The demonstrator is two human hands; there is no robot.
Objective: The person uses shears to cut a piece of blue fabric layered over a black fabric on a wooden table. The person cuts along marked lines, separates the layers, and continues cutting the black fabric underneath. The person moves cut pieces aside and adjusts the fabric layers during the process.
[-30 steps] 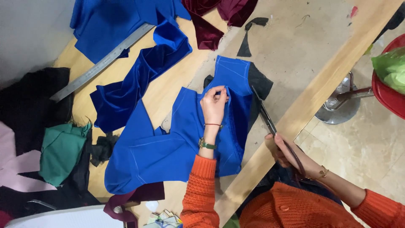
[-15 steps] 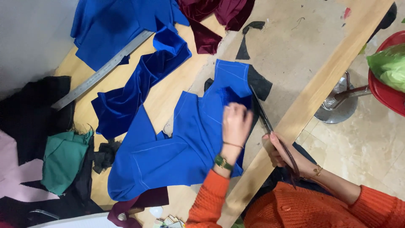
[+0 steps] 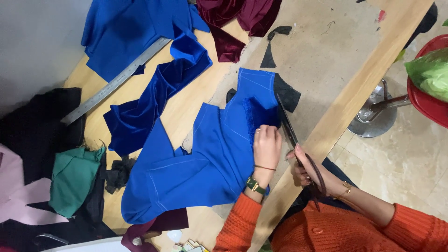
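A blue velvet fabric piece with chalk lines lies flat on the wooden table. My left hand presses on its right edge, fingers together, beside a folded-back flap. My right hand grips the handles of long dark scissors, whose blades point up along the fabric's right edge. Both arms wear orange knitted sleeves; a watch sits on the left wrist.
A metal ruler lies diagonally at upper left beside more blue velvet. Maroon velvet sits at top. Green cloth and black cloth pile at left. A red stool with a green bag stands right.
My left hand moved from the middle of the blue piece down and right to its edge beside the scissors. The scissors stayed along the right edge.
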